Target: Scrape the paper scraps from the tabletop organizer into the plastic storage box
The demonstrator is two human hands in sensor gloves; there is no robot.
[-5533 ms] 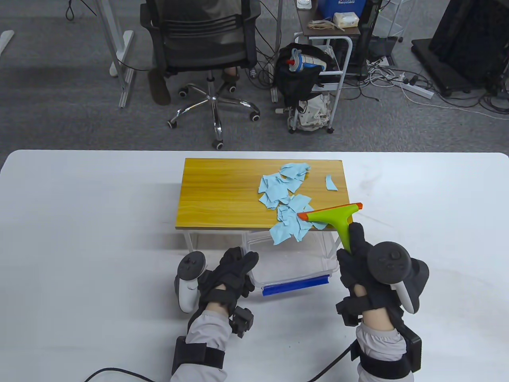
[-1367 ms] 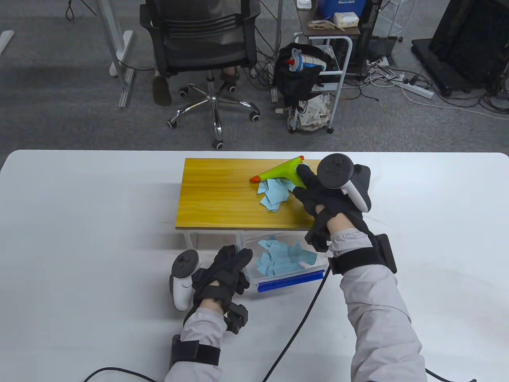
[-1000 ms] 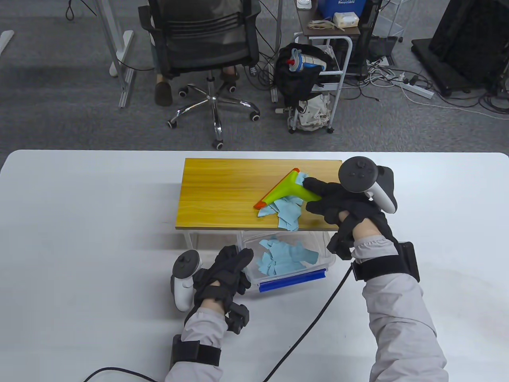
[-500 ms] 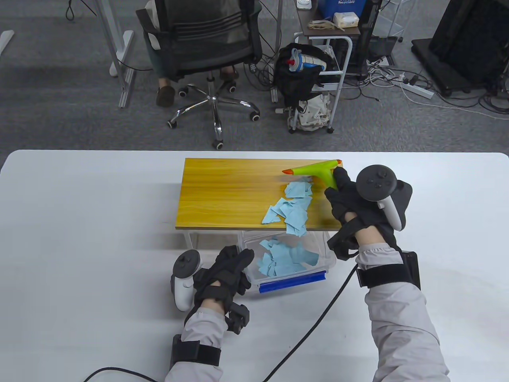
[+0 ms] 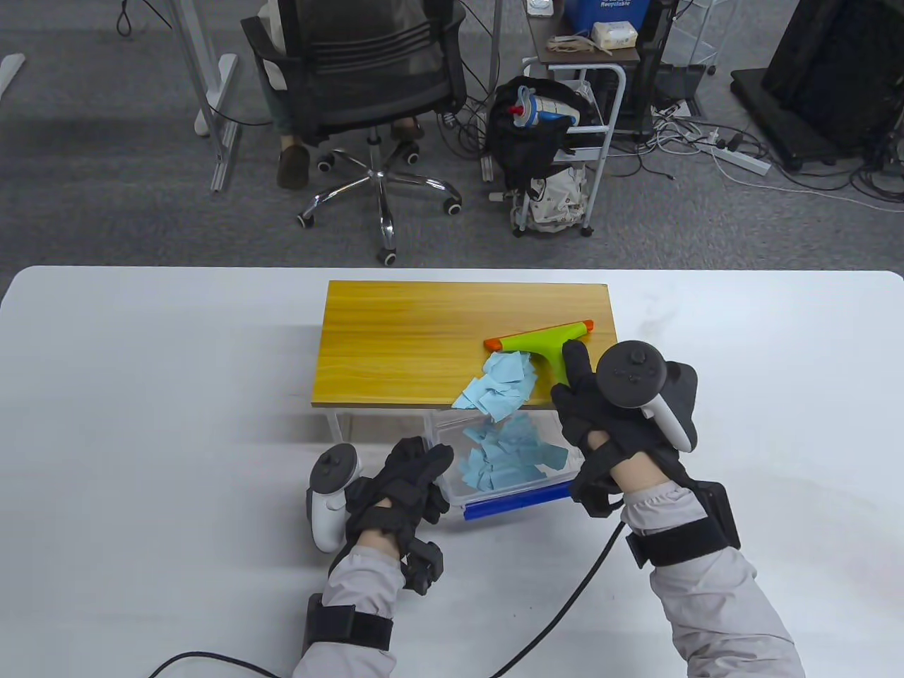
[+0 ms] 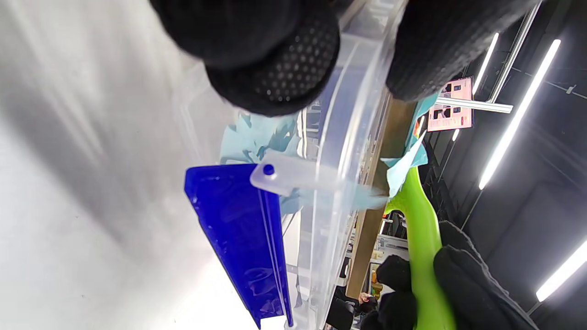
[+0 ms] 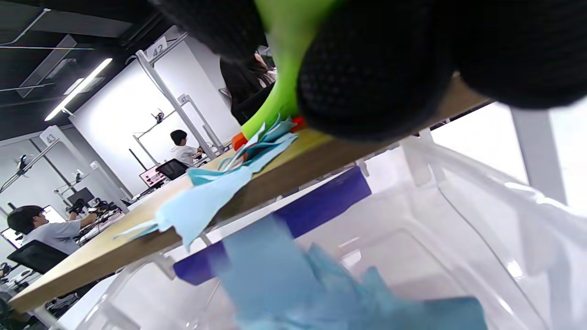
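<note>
The right hand (image 5: 600, 417) grasps the handle of the green plastic scraper with the orange blade (image 5: 540, 339), whose blade lies across the wooden top of the small tabletop organizer (image 5: 395, 339) toward its near right corner. A last bunch of light blue paper scraps (image 5: 498, 385) sits against the blade at the organizer's near edge, some already overhanging it. Just below that edge stands the clear plastic storage box with blue latches (image 5: 519, 498), and a good pile of blue scraps (image 5: 505, 459) already lies inside. The left hand (image 5: 402, 487) grips the box's left rim, steadying it. By my reckoning most is done; one short pull should drop what remains
</note>
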